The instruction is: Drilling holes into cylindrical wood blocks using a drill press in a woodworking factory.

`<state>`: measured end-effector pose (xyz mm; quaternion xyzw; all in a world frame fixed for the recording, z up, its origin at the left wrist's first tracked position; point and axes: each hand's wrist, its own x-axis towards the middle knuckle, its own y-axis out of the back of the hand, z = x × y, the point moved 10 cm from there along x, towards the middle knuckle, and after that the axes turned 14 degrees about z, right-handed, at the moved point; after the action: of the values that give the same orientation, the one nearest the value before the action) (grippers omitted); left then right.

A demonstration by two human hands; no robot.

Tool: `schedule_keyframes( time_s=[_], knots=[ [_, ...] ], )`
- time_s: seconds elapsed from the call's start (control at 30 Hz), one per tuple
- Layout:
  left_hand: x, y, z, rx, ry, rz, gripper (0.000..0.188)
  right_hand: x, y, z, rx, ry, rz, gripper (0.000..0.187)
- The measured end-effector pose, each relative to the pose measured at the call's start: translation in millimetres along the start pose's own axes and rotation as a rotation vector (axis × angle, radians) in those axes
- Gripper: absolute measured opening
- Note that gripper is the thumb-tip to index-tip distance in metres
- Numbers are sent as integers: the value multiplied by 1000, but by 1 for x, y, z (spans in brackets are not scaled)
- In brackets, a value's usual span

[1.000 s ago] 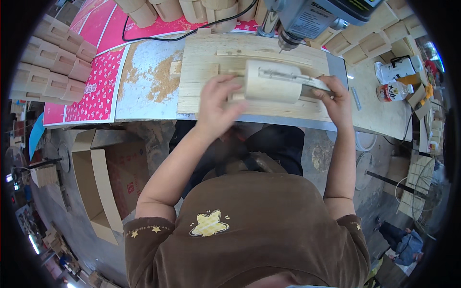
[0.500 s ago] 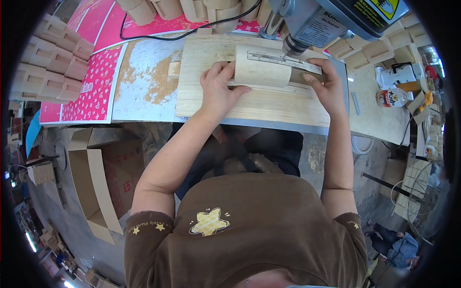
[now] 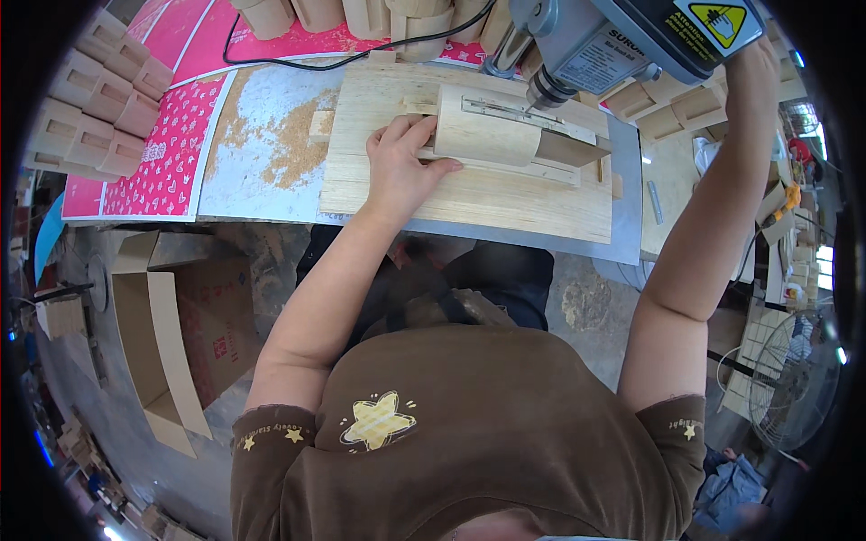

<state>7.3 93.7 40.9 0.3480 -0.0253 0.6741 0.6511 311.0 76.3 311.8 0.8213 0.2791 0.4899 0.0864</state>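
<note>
A pale, rounded wooden piece (image 3: 483, 135) lies on a flat wooden board (image 3: 406, 207), with a narrow slotted strip along its top. My left hand (image 3: 401, 162) grips its left end, thumb along the front edge and fingers over the far side. Just above the strip hangs the chuck (image 3: 548, 88) of a grey bench drill (image 3: 600, 54); the bit's tip seems close to the strip. My right arm reaches up to the drill's right side. There my right hand (image 3: 756, 61) is partly hidden behind the drill head, and its fingers do not show.
Stacked wooden pieces (image 3: 86, 131) stand at the left, more along the back. Sawdust (image 3: 293, 149) covers part of the table beside the board. A black cable (image 3: 316, 66) runs across the back. An open cardboard box (image 3: 167, 325) sits on the floor at left, a fan (image 3: 794, 379) at right.
My right hand has let go of the wooden piece's right end and moved up and right to the drill's side. My left hand keeps its hold. The view has shifted slightly.
</note>
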Motion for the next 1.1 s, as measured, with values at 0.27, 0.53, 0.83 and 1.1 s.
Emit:
schedule_keyframes(
  time_s=[0.27,0.53,0.83,1.1],
  knots=[
    [1,-6,4,20,30,-28,56,-126,40,-67,34,25,111,21],
    [1,-2,10,31,-49,39,58,-207,-5,-14,183,10,281,13],
    [-1,0,7,16,-24,24,57,-157,35,-43,173,126,305,11],
    [-5,-34,41,87,-115,27,56,15,-9,3,-192,28,141,29]
  ],
)
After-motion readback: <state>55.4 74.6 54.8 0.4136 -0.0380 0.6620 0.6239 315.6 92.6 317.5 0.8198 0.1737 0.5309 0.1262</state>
